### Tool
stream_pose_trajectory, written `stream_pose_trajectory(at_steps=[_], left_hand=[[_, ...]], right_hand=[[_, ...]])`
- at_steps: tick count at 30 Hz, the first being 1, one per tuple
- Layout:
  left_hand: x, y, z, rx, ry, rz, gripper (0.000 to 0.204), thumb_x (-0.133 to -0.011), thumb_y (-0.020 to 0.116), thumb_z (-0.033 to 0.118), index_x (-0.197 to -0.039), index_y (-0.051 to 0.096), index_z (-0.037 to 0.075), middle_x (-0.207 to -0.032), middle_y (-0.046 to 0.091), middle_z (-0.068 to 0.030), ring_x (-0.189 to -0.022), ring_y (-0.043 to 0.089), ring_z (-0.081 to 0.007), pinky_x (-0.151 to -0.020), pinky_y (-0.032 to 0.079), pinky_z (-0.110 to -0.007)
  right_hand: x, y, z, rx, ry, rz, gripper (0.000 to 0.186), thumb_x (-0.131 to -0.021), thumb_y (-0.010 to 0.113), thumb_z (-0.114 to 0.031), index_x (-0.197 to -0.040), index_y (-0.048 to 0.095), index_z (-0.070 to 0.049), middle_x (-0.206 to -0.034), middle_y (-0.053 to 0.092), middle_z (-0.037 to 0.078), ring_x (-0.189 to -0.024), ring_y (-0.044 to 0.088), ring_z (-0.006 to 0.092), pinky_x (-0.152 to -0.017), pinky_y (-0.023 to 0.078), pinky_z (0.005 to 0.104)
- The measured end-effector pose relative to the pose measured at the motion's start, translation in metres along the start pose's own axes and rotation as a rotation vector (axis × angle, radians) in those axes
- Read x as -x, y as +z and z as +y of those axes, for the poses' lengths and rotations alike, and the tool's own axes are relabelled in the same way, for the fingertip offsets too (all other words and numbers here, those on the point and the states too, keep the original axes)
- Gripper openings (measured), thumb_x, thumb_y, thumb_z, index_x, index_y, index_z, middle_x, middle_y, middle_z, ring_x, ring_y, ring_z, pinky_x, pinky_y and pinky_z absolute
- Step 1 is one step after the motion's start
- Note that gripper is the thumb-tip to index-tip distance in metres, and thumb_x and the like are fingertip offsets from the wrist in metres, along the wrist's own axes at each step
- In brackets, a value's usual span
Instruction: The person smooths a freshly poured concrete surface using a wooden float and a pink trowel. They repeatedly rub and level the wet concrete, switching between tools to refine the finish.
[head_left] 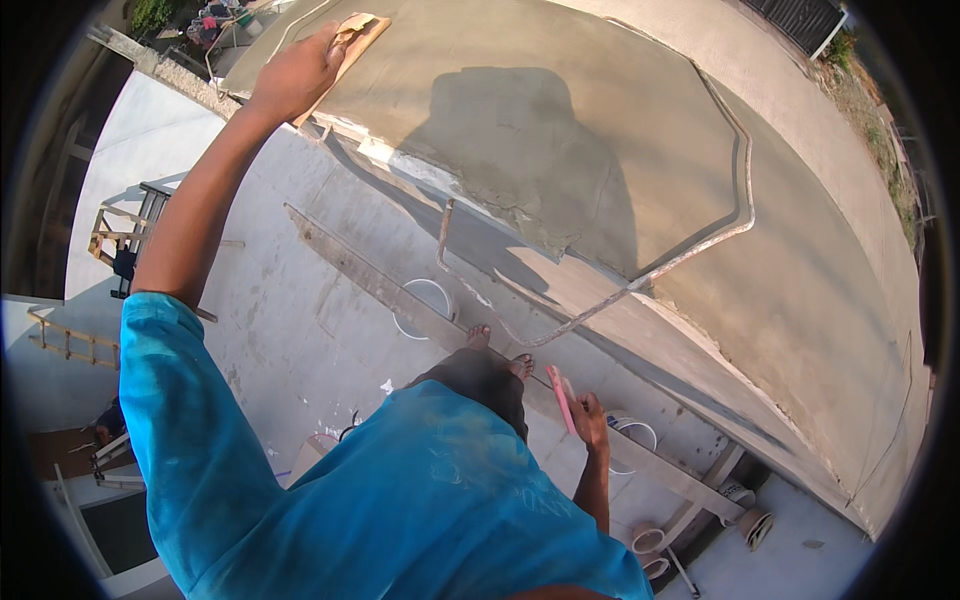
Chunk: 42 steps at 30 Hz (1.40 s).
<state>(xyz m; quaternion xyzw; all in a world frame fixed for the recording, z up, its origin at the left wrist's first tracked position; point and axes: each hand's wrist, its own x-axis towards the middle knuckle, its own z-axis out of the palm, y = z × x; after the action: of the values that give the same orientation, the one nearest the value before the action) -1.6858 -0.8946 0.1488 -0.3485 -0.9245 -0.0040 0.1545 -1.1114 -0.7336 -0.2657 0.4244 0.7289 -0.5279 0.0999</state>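
Observation:
At the upper left, my left hand (298, 78) is closed around a wooden float (362, 48), which lies at the edge of a slab of smooth grey cement (500, 40). Lower down and to the right, my right hand (590, 420) grips a pink-red hand float (561, 398), held away from the cement. Its fingers are partly hidden behind the tool. Along the near rim of the cement the coat is broken and rough, with a pale base showing. My shadow falls across the middle of the surface.
My bare feet stand on a long wooden plank (375, 277) high above a pale floor. A bent metal rod (742, 190) juts out from the cement and loops near my feet. Below are white buckets (425, 308), a wooden ladder (75, 340) and a stand (125, 235).

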Motion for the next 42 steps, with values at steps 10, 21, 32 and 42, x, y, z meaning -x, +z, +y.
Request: stream_pose_trajectory(at_steps=[10,21,32,42], left_hand=[[-0.012,0.010,0.053,0.218,0.278,0.104,0.036,-0.099,0.047,0.032,-0.112,0.063,0.003,-0.104,0.069,-0.0225,-0.097,0.065,-0.0408,-0.084,0.050,-0.052],[-0.033,0.003,0.175,0.362,0.607,0.081,0.033,-0.098,0.048,0.029,-0.114,0.064,0.005,-0.115,0.067,-0.0151,-0.096,0.065,-0.0382,-0.083,0.051,-0.050],[-0.049,-0.021,0.211,0.127,0.403,-0.122,0.035,-0.093,0.047,0.015,-0.118,0.057,-0.008,-0.103,0.070,-0.0250,-0.091,0.070,-0.0388,-0.080,0.054,-0.049],[-0.024,-0.033,0.179,0.079,0.324,-0.224,0.028,-0.097,0.043,0.016,-0.114,0.054,-0.005,-0.098,0.068,-0.0237,-0.089,0.067,-0.0412,-0.078,0.051,-0.051]], right_hand=[[0.006,0.012,-0.008,-0.023,-0.158,0.074,0.027,-0.092,0.060,-0.026,-0.089,0.061,0.001,-0.078,0.060,0.011,-0.075,0.056,0.0173,-0.068,0.047,0.0351],[0.027,0.047,0.022,-0.046,-0.145,0.118,0.018,-0.092,0.058,-0.021,-0.095,0.066,-0.005,-0.084,0.059,0.010,-0.078,0.061,0.0235,-0.069,0.048,0.0381],[0.025,0.077,0.088,0.240,-0.293,0.224,0.014,-0.086,0.062,-0.015,-0.098,0.069,-0.014,-0.090,0.062,0.011,-0.083,0.064,0.0284,-0.071,0.052,0.0398],[0.026,0.097,0.097,0.255,-0.360,0.232,0.019,-0.083,0.062,-0.016,-0.100,0.072,-0.018,-0.086,0.060,0.009,-0.079,0.063,0.0283,-0.068,0.052,0.0406]])
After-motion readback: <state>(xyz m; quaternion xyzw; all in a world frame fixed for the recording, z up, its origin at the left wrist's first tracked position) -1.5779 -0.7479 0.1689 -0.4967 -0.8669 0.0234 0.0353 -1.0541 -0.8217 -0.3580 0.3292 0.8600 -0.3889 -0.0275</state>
